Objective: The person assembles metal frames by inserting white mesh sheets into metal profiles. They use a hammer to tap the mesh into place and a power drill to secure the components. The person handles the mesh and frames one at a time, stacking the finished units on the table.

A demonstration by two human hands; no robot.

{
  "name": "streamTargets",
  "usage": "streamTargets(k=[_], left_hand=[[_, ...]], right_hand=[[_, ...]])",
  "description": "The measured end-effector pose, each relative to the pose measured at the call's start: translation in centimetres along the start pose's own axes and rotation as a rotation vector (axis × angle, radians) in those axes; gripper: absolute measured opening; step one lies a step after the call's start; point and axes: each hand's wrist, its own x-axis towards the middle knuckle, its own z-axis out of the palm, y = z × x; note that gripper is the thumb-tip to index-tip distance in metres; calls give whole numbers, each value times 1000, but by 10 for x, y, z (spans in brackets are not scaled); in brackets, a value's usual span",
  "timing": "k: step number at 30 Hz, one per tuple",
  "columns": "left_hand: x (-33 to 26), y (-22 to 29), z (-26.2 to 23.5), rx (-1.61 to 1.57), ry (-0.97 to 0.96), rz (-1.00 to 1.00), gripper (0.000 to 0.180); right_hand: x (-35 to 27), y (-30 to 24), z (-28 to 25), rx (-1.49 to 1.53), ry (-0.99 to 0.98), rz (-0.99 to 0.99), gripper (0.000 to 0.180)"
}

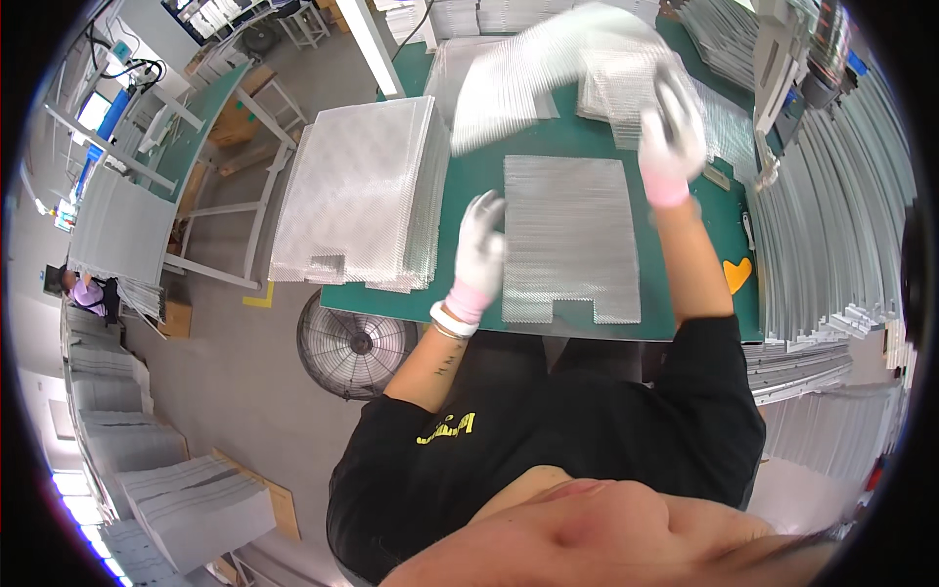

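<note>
A silver metal mesh sheet (570,235) with a notch in its near edge lies flat on the green table (479,176). My left hand (480,249), in a white glove with a pink cuff, rests flat against that sheet's left edge with fingers apart. My right hand (671,132), gloved the same way, is raised over the far side of the table. It grips a second mesh sheet (543,68), which is lifted in the air and blurred by motion.
A thick stack of mesh sheets (357,191) sits on the table's left end. More stacks lie at the back (626,93) and along the right (831,225). A round fan (352,347) stands below the table edge. Another person (86,292) sits far left.
</note>
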Motion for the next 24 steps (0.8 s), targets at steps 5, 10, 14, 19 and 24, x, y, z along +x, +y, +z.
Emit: streamTargets(k=[5, 10, 14, 19, 24], left_hand=[[7, 45, -28, -1903, -191, -348, 92], [-26, 72, -52, -928, -84, -598, 70], [-50, 69, -44, -847, -139, -599, 61], [-51, 76, -25, -527, -86, -648, 68], [-34, 76, -15, 40, -213, -571, 82]], right_hand=[[-75, -57, -128, 333, -271, 147, 44], [-79, -104, -185, 550, -569, 623, 55], [-88, -110, -194, 501, -818, 1213, 82], [-101, -98, -174, 370, -987, 1027, 81], [-121, -87, -159, 205, -1085, 998, 70]])
